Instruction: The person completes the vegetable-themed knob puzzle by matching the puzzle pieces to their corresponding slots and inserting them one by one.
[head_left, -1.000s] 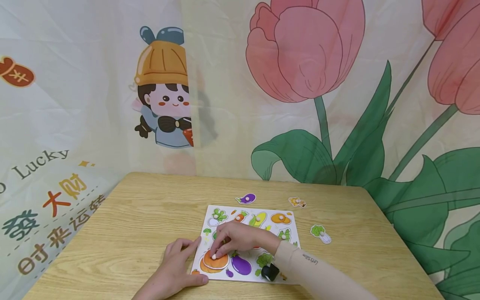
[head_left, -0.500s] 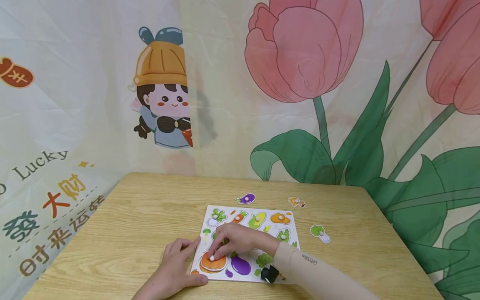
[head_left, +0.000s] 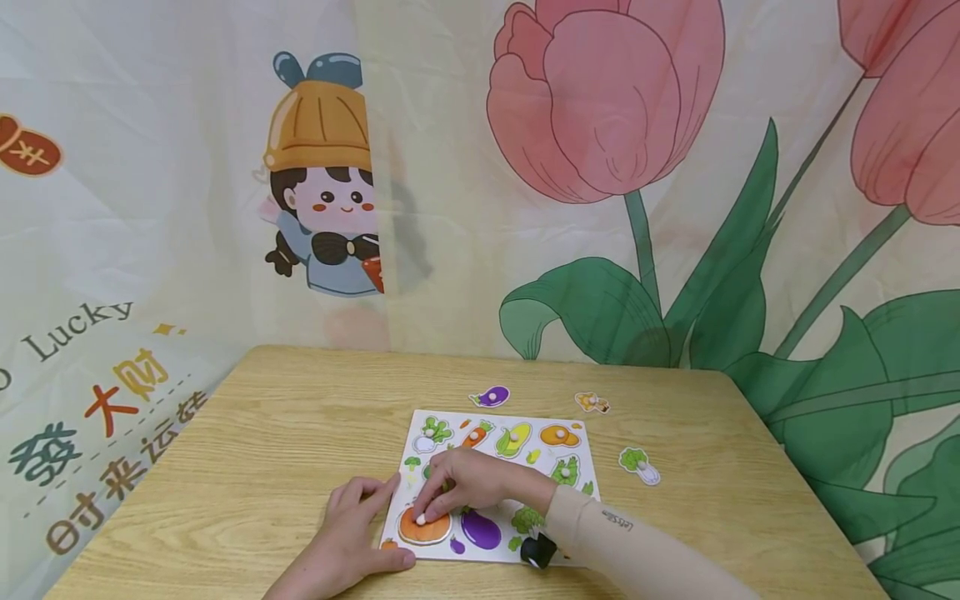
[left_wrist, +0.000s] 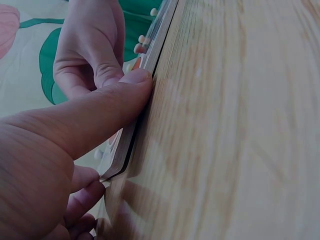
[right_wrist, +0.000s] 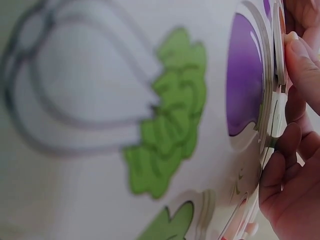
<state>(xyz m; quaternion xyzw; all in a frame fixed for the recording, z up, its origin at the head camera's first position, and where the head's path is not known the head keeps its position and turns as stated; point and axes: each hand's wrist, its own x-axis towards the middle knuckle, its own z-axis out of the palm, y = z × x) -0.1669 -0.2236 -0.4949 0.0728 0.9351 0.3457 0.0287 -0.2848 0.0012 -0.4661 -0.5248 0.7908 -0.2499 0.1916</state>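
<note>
Pinches a pumpkin piece (head_left: 429, 532) by its white knob (head_left: 421, 519), between thumb and forefinger of the right hand (head_left: 465, 482), reaching in from the right across the board (head_left: 433, 553). Lies in the near left corner of the board, with the long axis running left to right, roughly along the near edge. Shows a raised rim in the right wrist view, seemingly proud of the board; cannot tell whether flush in a hollow or just above one, with the underside hidden.

Rests the left hand (head_left: 356, 525) around that same corner, spread rather than wrapped: thumb along the near edge, forefinger against the left edge. Sits just left of the pumpkin piece, touching only the board there. Makes the right hand the nearer of the two, with fingertips directly over the piece and the forearm off to the right.

Just right of the pumpkin piece, shows a purple eggplant shape (head_left: 482, 531) without a knob. Farther along the board, holds a carrot piece (head_left: 475, 435) and a corn piece (head_left: 514, 439). On the surface (head_left: 225, 467), well apart from both hands, has a loose eggplant piece (head_left: 491, 397) and a mushroom piece (head_left: 592, 402) beyond the far edge, plus a cabbage piece (head_left: 640, 466) to the right.
</note>
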